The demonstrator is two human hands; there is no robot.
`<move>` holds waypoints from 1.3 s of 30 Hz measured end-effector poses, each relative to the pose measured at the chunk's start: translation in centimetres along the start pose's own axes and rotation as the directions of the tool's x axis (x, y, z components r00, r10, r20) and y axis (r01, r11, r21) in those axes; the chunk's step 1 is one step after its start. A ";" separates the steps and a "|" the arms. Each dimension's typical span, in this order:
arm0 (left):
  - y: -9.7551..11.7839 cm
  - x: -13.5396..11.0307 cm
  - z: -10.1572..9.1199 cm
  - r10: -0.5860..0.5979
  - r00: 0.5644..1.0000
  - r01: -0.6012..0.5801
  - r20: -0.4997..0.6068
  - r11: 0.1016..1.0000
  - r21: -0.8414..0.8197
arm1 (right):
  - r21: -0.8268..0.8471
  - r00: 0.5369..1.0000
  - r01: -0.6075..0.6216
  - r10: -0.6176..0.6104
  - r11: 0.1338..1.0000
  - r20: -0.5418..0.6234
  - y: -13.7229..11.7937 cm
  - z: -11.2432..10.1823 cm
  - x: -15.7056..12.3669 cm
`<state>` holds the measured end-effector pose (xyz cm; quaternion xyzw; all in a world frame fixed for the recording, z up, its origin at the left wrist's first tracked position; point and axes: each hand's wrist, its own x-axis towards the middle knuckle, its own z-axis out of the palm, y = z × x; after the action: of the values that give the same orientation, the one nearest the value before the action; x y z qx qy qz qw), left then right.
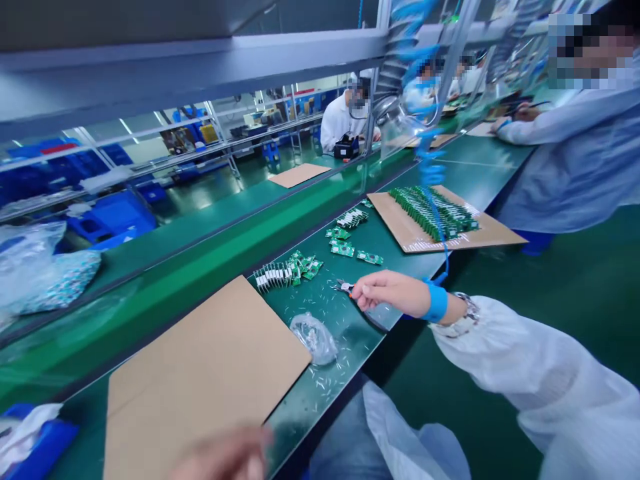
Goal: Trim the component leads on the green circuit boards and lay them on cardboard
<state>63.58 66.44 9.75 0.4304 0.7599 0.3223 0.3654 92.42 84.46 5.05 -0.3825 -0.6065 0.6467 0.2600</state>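
My right hand point(383, 291), with a blue wrist strap point(437, 302), is at the bench edge. Its curled fingers close on small side cutters point(345, 287), whose jaws point left and whose dark handle lies low toward the edge. My left hand point(225, 457) is smeared by motion at the bottom, over the near end of a bare cardboard sheet point(205, 363); its fingers cannot be made out. Beyond the cutters lie loose green circuit boards point(343, 249) and a row of boards with white parts point(274, 275). A clear plastic bag point(314, 339) rests beside the cardboard.
Clipped wire bits point(340, 367) litter the green bench. Rows of circuit boards point(430, 212) stand on another cardboard sheet point(500, 233) at right. A coiled blue cord point(431, 160) hangs down. A co-worker point(575, 140) sits at right, another point(345, 120) across the line.
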 end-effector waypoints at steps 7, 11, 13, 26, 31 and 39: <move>8.0 18.0 4.2 0.045 0.984 0.045 -0.172 0.874 0.484 | 0.087 0.994 -0.002 -0.007 0.996 0.108 0.0 -0.9 1.2; 5.9 23.1 6.0 -0.039 0.988 0.117 -0.146 0.812 0.572 | 0.032 0.991 -0.046 0.041 0.998 0.129 0.3 -1.8 1.0; 4.7 23.6 6.2 -0.059 0.990 0.127 -0.132 0.792 0.597 | 0.005 0.990 -0.060 0.059 0.998 0.125 0.4 -2.3 1.0; 3.5 24.6 6.2 -0.095 0.994 0.104 -0.049 0.758 0.644 | -0.042 0.979 -0.174 0.177 0.984 0.099 1.2 -2.9 0.2; 3.7 25.0 6.2 -0.098 0.994 0.109 -0.051 0.766 0.633 | -0.035 0.975 -0.179 0.182 0.983 0.132 1.2 -2.6 -0.2; 4.2 24.9 6.8 -0.110 0.990 0.142 -0.089 0.765 0.629 | -0.034 0.968 -0.161 0.165 0.986 0.191 1.3 -2.3 -0.6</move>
<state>62.04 91.55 2.66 0.4686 0.8594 0.0326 0.2019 94.77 85.15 3.95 -0.3690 -0.6013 0.6943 0.1423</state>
